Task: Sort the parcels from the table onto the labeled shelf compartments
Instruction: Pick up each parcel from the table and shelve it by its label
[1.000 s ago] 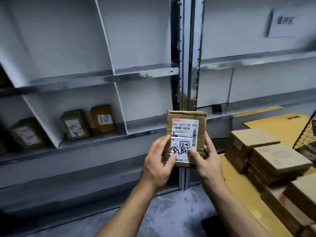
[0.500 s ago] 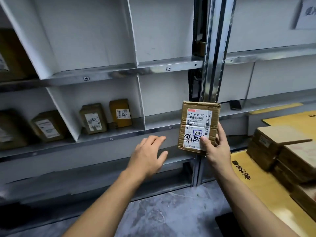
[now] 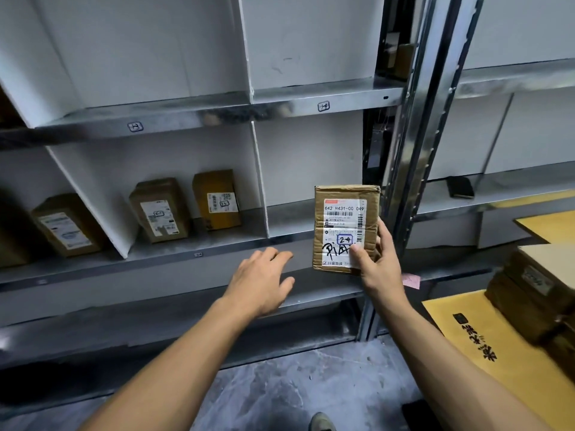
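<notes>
Holding the parcel (image 3: 345,228) upright in front of the middle shelf's open compartment (image 3: 292,217), my right hand (image 3: 376,269) pinches only its lower right corner, thumb on the label, fingers (image 3: 385,241) curled behind. My left hand (image 3: 261,281) hovers beside it, loosely spread, touching nothing. I judge two risks. That low one-handed grip may let the box tip or slip. The shelf tag (image 3: 198,254) is too small to read, so the parcel marked 24 may land wrongly.

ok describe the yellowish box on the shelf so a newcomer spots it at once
On the grey metal shelving, find the compartment just left of the white divider, where two parcels stand. It is the right-hand parcel: mustard yellow, unlike its dull brown neighbour, with 23 handwritten on its label.
</notes>
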A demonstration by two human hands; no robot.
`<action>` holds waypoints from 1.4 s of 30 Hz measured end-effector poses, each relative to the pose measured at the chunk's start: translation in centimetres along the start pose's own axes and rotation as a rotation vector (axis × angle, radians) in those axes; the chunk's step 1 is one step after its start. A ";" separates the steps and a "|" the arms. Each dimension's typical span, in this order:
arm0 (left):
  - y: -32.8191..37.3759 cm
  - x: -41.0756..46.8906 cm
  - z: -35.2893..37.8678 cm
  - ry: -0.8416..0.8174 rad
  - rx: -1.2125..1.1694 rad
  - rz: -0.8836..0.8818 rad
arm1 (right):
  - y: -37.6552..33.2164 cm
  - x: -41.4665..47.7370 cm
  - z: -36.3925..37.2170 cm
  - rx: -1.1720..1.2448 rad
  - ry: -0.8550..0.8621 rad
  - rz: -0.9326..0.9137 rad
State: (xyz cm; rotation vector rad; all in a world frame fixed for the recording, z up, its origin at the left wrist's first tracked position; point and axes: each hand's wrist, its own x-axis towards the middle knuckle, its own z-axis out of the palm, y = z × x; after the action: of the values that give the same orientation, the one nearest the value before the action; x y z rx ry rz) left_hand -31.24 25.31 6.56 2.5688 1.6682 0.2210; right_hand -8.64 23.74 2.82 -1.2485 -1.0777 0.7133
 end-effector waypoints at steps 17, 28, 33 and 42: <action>-6.3 20.3 4.6 -0.028 -0.025 -0.178 | 11.5 25.4 11.1 -0.067 -0.243 0.076; -9.2 22.2 6.0 -0.009 -0.092 -0.188 | 17.1 30.1 15.8 -0.097 -0.283 0.155; -9.8 21.9 6.5 0.002 -0.125 -0.175 | 17.9 29.6 15.5 -0.150 -0.283 0.180; -10.3 21.4 7.1 -0.008 -0.154 -0.201 | 19.5 29.5 15.4 -0.217 -0.312 0.205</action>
State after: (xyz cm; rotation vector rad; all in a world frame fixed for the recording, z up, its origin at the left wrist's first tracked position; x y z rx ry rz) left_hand -30.87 49.19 -0.14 2.2720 1.8142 0.3121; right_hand -9.67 60.33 -9.24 -1.4802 -1.3202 0.9922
